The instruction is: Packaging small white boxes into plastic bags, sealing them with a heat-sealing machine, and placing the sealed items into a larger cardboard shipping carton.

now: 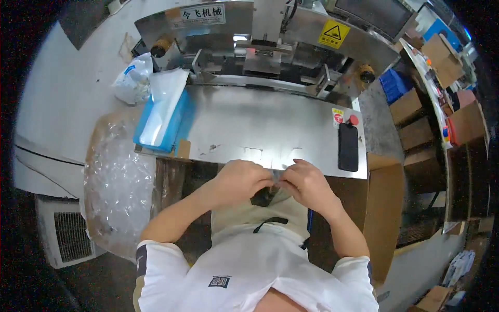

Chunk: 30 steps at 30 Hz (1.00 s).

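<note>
My left hand (241, 178) and my right hand (305, 183) meet at the front edge of a metal worktop (249, 125), just above my lap. Fingers and thumb are pinched together on both. Between the fingertips shows a small see-through piece (275, 176), like clear plastic; most of it is covered by the fingers, so its exact kind cannot be told. A dark object (264, 196) lies below the hands, partly hidden by them.
A blue box (182, 117) topped with white plastic bags (165, 106) stands on the worktop's left. At right lie a black phone (348, 147) and a red button (353, 120). Behind rises a metal machine (265, 61). A carton of clear bags (122, 179) stands left, an open carton (383, 213) right.
</note>
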Motion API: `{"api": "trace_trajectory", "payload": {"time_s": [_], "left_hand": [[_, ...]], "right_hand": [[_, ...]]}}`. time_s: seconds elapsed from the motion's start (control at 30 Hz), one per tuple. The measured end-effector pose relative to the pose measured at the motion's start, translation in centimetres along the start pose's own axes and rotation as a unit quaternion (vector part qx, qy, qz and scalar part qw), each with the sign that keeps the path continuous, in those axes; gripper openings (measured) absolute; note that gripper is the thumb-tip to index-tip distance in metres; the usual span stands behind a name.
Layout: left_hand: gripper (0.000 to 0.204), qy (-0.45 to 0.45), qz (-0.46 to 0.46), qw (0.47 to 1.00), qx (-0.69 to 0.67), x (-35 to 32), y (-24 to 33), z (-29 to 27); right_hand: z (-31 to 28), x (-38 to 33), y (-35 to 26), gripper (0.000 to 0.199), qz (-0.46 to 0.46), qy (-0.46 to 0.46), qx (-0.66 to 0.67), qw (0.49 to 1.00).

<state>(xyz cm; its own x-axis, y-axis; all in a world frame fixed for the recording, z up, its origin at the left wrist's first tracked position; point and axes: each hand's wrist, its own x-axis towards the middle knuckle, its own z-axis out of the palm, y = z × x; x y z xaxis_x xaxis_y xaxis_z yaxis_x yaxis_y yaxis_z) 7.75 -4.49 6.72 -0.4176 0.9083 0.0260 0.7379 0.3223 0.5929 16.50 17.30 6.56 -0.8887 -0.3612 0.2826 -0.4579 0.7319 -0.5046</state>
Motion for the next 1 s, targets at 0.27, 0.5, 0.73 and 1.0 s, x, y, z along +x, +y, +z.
{"api": "trace_trajectory", "payload": {"time_s": [0.27,0.5,0.73,1.0], "left_hand": [[0.024,-0.157,-0.043,0.979,-0.124,-2.4,-0.7,-4.4],[0.029,-0.113,-0.092,0.986,-0.075,4.5,-9.8,-9.9],[0.036,-0.093,-0.200,0.963,-0.154,15.9,-21.1,-13.9],[0.041,0.069,-0.109,0.981,-0.145,23.9,-26.2,-15.1]], "right_hand": [[-3.9,-1.6,0.7,0.008,-0.052,-0.192,0.283,0.938],[-2.9,7.0,12.0,0.015,0.027,-0.132,0.227,0.964],[-1.0,17.2,22.3,0.022,0.179,-0.052,0.146,0.972],[-2.2,22.7,28.0,0.028,0.219,0.068,-0.054,0.972]]}}
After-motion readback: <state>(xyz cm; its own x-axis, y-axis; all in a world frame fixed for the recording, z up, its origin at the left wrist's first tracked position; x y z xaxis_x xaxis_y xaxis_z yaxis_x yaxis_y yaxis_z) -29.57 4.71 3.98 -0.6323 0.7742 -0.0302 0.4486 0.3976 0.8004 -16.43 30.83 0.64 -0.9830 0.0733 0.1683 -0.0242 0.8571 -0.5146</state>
